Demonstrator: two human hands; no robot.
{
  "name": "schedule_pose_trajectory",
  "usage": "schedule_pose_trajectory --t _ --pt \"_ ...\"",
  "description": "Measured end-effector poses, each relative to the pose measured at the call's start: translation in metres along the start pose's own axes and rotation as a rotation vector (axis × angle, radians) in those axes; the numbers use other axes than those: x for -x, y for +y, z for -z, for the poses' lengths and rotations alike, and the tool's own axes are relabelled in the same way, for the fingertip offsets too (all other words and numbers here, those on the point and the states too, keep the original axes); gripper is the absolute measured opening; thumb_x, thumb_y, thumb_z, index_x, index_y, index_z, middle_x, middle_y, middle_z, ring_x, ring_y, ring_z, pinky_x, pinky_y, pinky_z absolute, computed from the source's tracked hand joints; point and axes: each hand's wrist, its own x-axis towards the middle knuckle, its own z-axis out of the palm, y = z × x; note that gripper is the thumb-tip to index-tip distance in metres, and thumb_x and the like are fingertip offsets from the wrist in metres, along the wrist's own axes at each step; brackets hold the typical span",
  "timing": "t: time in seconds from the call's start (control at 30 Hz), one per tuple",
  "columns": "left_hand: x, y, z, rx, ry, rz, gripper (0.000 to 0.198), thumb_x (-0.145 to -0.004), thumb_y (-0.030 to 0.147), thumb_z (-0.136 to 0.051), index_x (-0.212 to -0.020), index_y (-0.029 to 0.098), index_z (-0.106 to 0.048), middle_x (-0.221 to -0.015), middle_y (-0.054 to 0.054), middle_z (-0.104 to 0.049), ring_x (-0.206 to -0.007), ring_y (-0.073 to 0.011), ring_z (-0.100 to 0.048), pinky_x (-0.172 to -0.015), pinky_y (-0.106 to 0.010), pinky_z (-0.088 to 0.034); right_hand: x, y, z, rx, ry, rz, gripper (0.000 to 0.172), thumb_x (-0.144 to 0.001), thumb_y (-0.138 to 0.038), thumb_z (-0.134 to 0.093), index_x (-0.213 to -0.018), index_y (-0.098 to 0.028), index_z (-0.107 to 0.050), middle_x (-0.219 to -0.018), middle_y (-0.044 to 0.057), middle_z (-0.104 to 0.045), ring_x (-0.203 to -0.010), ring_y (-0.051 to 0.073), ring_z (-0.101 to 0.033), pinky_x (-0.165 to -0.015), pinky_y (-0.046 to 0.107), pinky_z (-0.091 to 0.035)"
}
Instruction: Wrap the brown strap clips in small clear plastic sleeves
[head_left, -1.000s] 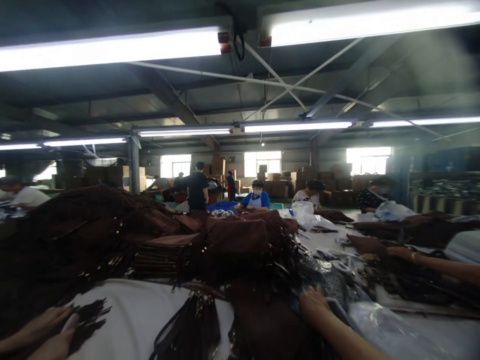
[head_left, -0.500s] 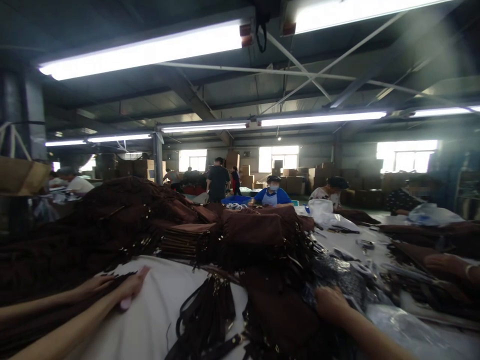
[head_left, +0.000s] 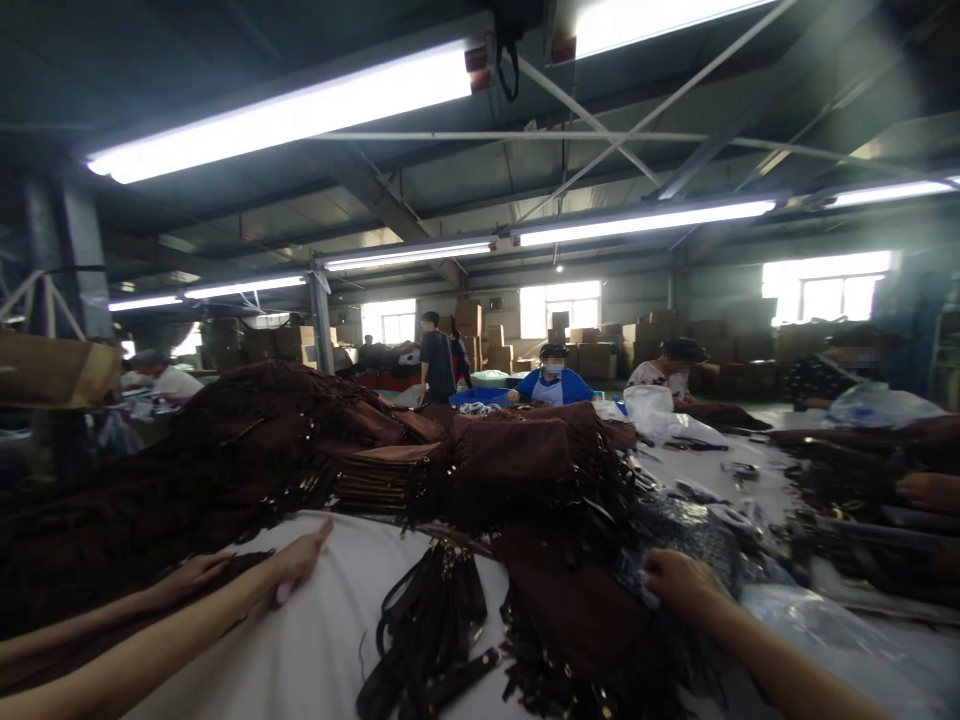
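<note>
My left hand point(head_left: 296, 562) reaches in from the lower left over a white sheet point(head_left: 300, 640). One finger points forward, the others curl, and a small pink object point(head_left: 283, 592) peeks out below them; its kind is unclear. On the right my right hand point(head_left: 679, 580) is a closed fist at the edge of a brown fringed bag point(head_left: 577, 610), beside dark bubbly plastic wrap point(head_left: 690, 530). What it grips is hidden. Dark straps with metal clips point(head_left: 435, 620) lie bundled between my hands.
Another person's hand point(head_left: 199, 572) lies by the brown heap point(head_left: 240, 430) at left. A stack of brown bags point(head_left: 514, 450) stands ahead. A co-worker's hand point(head_left: 926, 492) shows at far right. Clear plastic point(head_left: 810, 625) lies right of my arm; people sit across the table.
My left hand has moved right and forward over the white sheet. My right hand stays by the brown bag, slightly higher in view. The co-worker's hand at far right has shifted outward.
</note>
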Motion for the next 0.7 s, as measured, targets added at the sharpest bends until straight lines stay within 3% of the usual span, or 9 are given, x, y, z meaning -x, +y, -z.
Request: schedule_pose_trajectory --t 0.1,0.2,0.27,0.37,0.47,0.57,0.7 --pt "0.003 0.034 0.011 0.009 0.037 -0.050 0.029 -0.084 0.041 -0.059 -0.107 0.024 -0.057 -0.085 -0.004 -0.066 -0.073 -0.0203 -0.062 -0.051 -0.032 -0.052 0.010 -0.004 0.012 -0.052 -0.007 -0.016 0.024 -0.079 -0.025 -0.049 -0.078 -0.026 -0.073 -0.091 0.007 -0.074 -0.091 0.027 -0.067 -0.072 0.033 -0.040" --pt "-0.003 0.037 0.009 -0.003 0.040 -0.037 0.026 -0.087 0.048 -0.052 -0.105 0.029 -0.056 -0.067 0.002 -0.060 -0.056 -0.0170 -0.058 -0.041 -0.027 -0.044 0.025 -0.008 0.031 -0.169 0.072 -0.032 0.026 -0.080 -0.022 -0.048 -0.079 -0.022 -0.073 -0.090 0.010 -0.073 -0.088 0.027 -0.066 -0.075 0.035 -0.042" --pt "-0.014 0.014 0.001 -0.029 0.017 0.015 0.027 -0.087 0.048 -0.050 -0.101 0.026 -0.056 -0.061 0.004 -0.055 -0.048 -0.0134 -0.053 -0.040 -0.024 -0.041 0.038 -0.009 0.045 -0.224 0.114 -0.035 0.026 -0.082 -0.024 -0.048 -0.083 -0.022 -0.073 -0.092 0.009 -0.073 -0.090 0.024 -0.065 -0.079 0.033 -0.043" --pt "-0.028 -0.046 -0.017 -0.075 -0.044 0.140 0.030 -0.080 0.048 -0.062 -0.088 0.020 -0.056 -0.056 0.004 -0.052 -0.042 -0.0090 -0.045 -0.038 -0.021 -0.036 0.063 -0.007 0.061 -0.324 0.163 -0.024 0.027 -0.085 -0.029 -0.046 -0.088 -0.024 -0.072 -0.089 0.002 -0.072 -0.089 0.017 -0.064 -0.081 0.027 -0.045" --pt "-0.029 -0.096 -0.029 -0.098 -0.099 0.270 0.038 -0.064 0.045 -0.079 -0.072 0.018 -0.053 -0.048 0.007 -0.042 -0.037 -0.0052 -0.036 -0.035 -0.016 -0.024 0.104 -0.011 0.065 -0.867 0.167 0.003 0.027 -0.083 -0.037 -0.052 -0.082 -0.017 -0.069 -0.069 0.002 -0.066 -0.067 0.016 -0.061 -0.065 0.027 -0.048" --pt "-0.021 -0.113 -0.039 -0.123 -0.104 0.348 0.045 -0.061 0.049 -0.080 -0.074 0.017 -0.052 -0.052 0.008 -0.044 -0.036 -0.0002 -0.028 -0.036 -0.013 -0.017 0.156 -0.025 0.055 -1.153 0.117 -0.058 0.026 -0.079 -0.040 -0.060 -0.086 -0.016 -0.068 -0.066 0.002 -0.064 -0.059 0.015 -0.059 -0.058 0.027 -0.048" --pt "-0.015 -0.108 -0.051 -0.145 -0.068 0.397 0.046 -0.072 0.056 -0.068 -0.089 0.016 -0.054 -0.069 0.000 -0.059 -0.038 0.0010 -0.027 -0.038 -0.014 -0.020 0.217 -0.049 0.037 -1.026 0.079 0.038 0.017 -0.082 -0.030 -0.059 -0.085 -0.017 -0.070 -0.067 0.002 -0.064 -0.062 0.014 -0.059 -0.063 0.025 -0.048"
